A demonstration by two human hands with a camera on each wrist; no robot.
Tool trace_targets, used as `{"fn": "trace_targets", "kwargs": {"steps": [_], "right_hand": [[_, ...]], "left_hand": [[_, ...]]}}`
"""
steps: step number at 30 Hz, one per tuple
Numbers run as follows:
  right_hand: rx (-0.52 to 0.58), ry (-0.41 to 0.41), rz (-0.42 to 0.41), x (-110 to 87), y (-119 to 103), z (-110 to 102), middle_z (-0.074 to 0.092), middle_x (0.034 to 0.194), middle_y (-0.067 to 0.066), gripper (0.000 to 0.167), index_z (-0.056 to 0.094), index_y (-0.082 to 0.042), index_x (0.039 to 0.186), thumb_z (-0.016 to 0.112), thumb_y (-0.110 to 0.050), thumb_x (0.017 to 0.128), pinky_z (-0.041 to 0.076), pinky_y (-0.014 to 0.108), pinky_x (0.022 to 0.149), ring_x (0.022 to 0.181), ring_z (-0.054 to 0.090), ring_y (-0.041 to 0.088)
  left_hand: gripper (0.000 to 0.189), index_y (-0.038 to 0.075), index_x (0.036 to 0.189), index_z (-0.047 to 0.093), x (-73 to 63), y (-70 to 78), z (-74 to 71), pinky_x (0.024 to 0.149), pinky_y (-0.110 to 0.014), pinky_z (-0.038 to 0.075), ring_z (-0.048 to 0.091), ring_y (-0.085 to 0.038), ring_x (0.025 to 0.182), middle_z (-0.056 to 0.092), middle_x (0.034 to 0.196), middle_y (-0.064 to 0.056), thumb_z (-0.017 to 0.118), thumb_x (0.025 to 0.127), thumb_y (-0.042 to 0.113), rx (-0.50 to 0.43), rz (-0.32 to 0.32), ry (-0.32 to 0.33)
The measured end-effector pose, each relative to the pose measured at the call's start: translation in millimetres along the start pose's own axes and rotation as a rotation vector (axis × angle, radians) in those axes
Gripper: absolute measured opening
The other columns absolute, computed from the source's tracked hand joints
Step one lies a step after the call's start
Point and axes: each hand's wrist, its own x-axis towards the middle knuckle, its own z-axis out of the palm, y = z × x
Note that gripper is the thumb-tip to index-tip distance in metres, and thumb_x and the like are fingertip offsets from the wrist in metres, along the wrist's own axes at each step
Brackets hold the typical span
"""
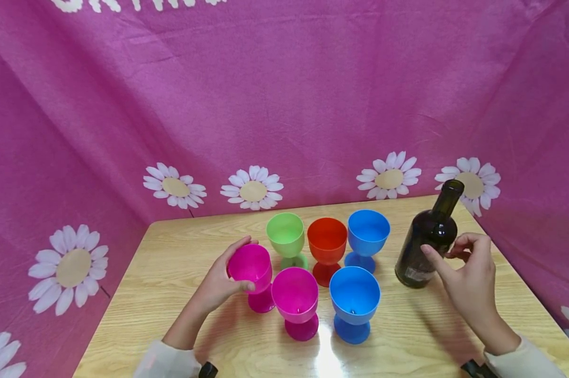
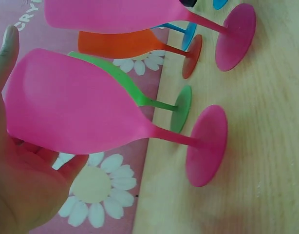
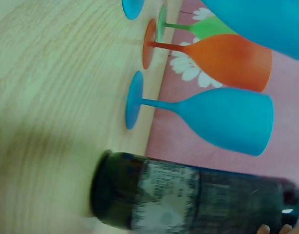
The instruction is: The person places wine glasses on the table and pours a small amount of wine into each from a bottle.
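Observation:
My left hand (image 1: 220, 281) is around the bowl of the leftmost pink goblet (image 1: 251, 265), thumb across the front and fingers behind. In the left wrist view, fingers (image 2: 74, 168) curve beside that bowl, and its foot stands on the table. My right hand (image 1: 473, 281) is at the right side of a dark glass bottle (image 1: 423, 247). Its thumb reaches across the near face of the bottle, with bent fingers spread apart from it. Two fingertips (image 3: 264, 229) show against the bottle in the right wrist view; the rest of that hand is out of frame.
A second pink goblet (image 1: 295, 294) and a blue goblet (image 1: 354, 294) stand in front. Behind are a green goblet (image 1: 285, 231), a red one (image 1: 327, 241) and another blue one (image 1: 368, 231). A pink cloth (image 1: 289, 105) with daisies hangs behind the wooden table (image 1: 138, 294).

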Motion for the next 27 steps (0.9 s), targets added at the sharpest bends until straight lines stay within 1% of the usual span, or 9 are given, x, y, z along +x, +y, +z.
{"fn": "trace_targets", "kwargs": {"steps": [3,6,8,11,14,16,22,24,27], "right_hand": [[0.037,-0.002,0.102,4.1,11,2,0.044,0.1,-0.008,0.062,0.042,0.0,0.115,0.089,0.003,0.074,0.043,0.008,0.078,0.086,0.052,0.005],[0.061,-0.036,0.176,7.4,22,5,0.043,0.111,-0.011,0.075,0.039,-0.007,0.131,0.089,0.001,0.075,0.044,0.007,0.081,0.099,0.051,0.002],[0.068,-0.089,0.222,8.6,27,7,0.042,0.119,-0.011,0.086,0.033,-0.012,0.144,0.088,-0.003,0.078,0.043,0.007,0.082,0.107,0.049,0.002],[0.084,-0.213,0.269,10.3,32,8,0.043,0.136,0.001,0.097,0.019,-0.023,0.156,0.084,-0.01,0.086,0.042,0.008,0.089,0.122,0.046,0.009],[0.094,-0.334,0.268,12.3,38,8,0.035,0.151,0.017,0.1,0.006,-0.031,0.161,0.079,-0.017,0.092,0.038,0.015,0.102,0.133,0.041,0.02],[0.112,-0.382,0.256,13.9,44,9,0.028,0.157,0.019,0.101,0.003,-0.031,0.161,0.077,-0.017,0.094,0.033,0.019,0.108,0.137,0.037,0.021],[0.168,-0.436,0.228,14.8,60,16,0.026,0.157,0.013,0.103,0.004,-0.03,0.163,0.077,-0.012,0.093,0.029,0.015,0.107,0.129,0.036,0.003],[0.169,-0.454,0.224,14.4,62,17,0.029,0.157,0.012,0.103,0.004,-0.034,0.163,0.077,-0.013,0.093,0.03,0.02,0.112,0.128,0.036,0.001],[0.165,-0.459,0.221,13.3,64,17,0.031,0.158,0.011,0.101,0.003,-0.038,0.162,0.075,-0.016,0.095,0.027,0.029,0.118,0.129,0.035,0.001]], "left_hand": [[0.102,0.007,0.156,0.04,-0.5,-4.2,1.4,0.095,-0.032,0.056,0.056,-0.033,0.125,0.05,0.151,-0.019,0.095,0.072,0.02,-0.035,0.011,0.018],[0.097,0.007,0.154,0.042,-1.7,-6.5,3.0,0.093,-0.034,0.058,0.058,-0.031,0.122,0.052,0.147,-0.02,0.095,0.073,0.017,-0.065,0.009,0.037],[0.095,0.007,0.153,0.044,-2.3,-7.7,3.8,0.093,-0.035,0.058,0.058,-0.03,0.122,0.053,0.146,-0.021,0.095,0.073,0.017,-0.088,0.017,0.042],[0.098,0.006,0.153,0.043,-3.0,-10.2,4.3,0.095,-0.037,0.058,0.058,-0.03,0.124,0.051,0.147,-0.023,0.096,0.072,0.026,-0.122,0.05,0.029],[0.106,0.005,0.154,0.039,-2.8,-13.4,4.9,0.098,-0.037,0.056,0.058,-0.027,0.126,0.049,0.15,-0.025,0.096,0.071,0.037,-0.145,0.086,0.008],[0.108,0.005,0.155,0.037,-2.3,-14.9,5.6,0.099,-0.036,0.055,0.057,-0.025,0.126,0.047,0.151,-0.025,0.096,0.071,0.038,-0.157,0.093,-0.001],[0.093,0.01,0.153,0.041,-2.2,-14.2,9.9,0.096,-0.042,0.057,0.058,-0.029,0.123,0.052,0.146,-0.02,0.092,0.076,0.015,-0.138,0.014,0.037],[0.088,0.011,0.152,0.042,-2.4,-14.5,11.4,0.096,-0.045,0.058,0.058,-0.032,0.123,0.053,0.144,-0.02,0.089,0.077,0.008,-0.129,-0.009,0.051],[0.084,0.01,0.151,0.042,-1.7,-16.1,12.8,0.095,-0.047,0.058,0.058,-0.037,0.122,0.054,0.142,-0.021,0.086,0.079,0.004,-0.124,-0.012,0.063]]}}
